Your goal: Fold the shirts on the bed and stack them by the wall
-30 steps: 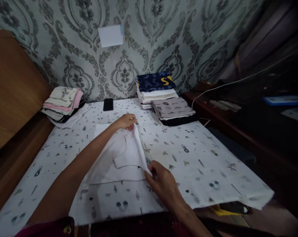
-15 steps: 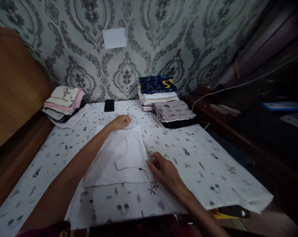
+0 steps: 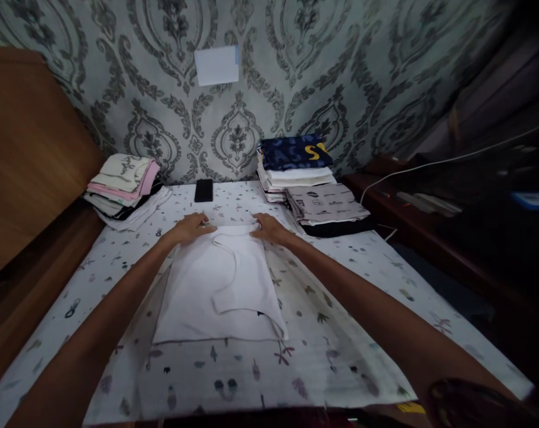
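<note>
A white T-shirt [image 3: 202, 285], folded into a rough rectangle, lies flat on the patterned sheet with its curved neckline showing on top. My left hand [image 3: 190, 228] is at the shirt's far left corner, thumb on the cloth and fingers bent at the edge. At the far right corner, my right hand [image 3: 272, 229] pinches the edge in much the same way. The fingertips of both hands are partly hidden. The near edge of the shirt rests on the sheet, its right corner slightly curled.
Folded clothes [image 3: 124, 184] are stacked at the back left, beside a black phone [image 3: 204, 191]. Two more stacks stand at the back right, one topped by a navy garment [image 3: 291, 153], the other by a grey garment [image 3: 325, 201]. A white cable [image 3: 412, 170] runs along the right.
My right hand has moved from the shirt's right side up to its far right corner. My left hand has shifted left to the far left corner. The view has turned slightly left.
</note>
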The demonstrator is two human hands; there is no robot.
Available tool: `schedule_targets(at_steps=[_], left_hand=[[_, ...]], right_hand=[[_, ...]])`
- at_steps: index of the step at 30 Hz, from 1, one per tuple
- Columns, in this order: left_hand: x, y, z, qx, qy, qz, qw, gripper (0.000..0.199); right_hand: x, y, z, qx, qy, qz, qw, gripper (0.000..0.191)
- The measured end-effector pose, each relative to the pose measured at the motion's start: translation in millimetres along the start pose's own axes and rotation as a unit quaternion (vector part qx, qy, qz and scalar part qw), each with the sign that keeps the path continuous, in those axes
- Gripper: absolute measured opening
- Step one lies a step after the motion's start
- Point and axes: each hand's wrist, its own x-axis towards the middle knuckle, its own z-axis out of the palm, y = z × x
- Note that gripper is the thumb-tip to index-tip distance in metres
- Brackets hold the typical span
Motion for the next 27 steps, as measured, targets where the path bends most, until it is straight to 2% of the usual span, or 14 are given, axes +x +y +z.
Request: schedule_targets(at_steps=[3,6,12,15,20,23,27], left_hand=[[4,10,5.6,0.059,0.001,-0.031,0.998,0.065],[9,14,7.1,0.089,-0.015,-0.041,0.995,0.069],[15,8,-1.3,0.063,-0.078,-0.064,0.993,0.075],[14,9,-3.5,0.067,-0.079,-0.067,0.992,0.066],[5,17,-3.2,0.089,-0.045,-0.057,0.993,0.049],[-1,23,-2.2,0.073,-0.042,-0.024,0.996,0.038],[-16,33,-2.0,0.057,-0.045,0.013,0.997,0.027]], right_hand=[[7,2,0,0.005,-0.02,0.01,1.0,0.062],[11,4,-4,0.018,-0.036,0.012,0.999,0.052],[14,3,-12,0.068,-0.067,0.017,0.995,0.017],[11,1,-13,0.097,-0.071,0.02,0.993,0.02],[-4,-5,-16,0.153,-0.058,0.034,0.986,0.02],[-17,-12,-14,0.187,-0.048,0.046,0.98,0.018],[-35,-23,-7,0.29,-0.05,0.06,0.954,0.022]])
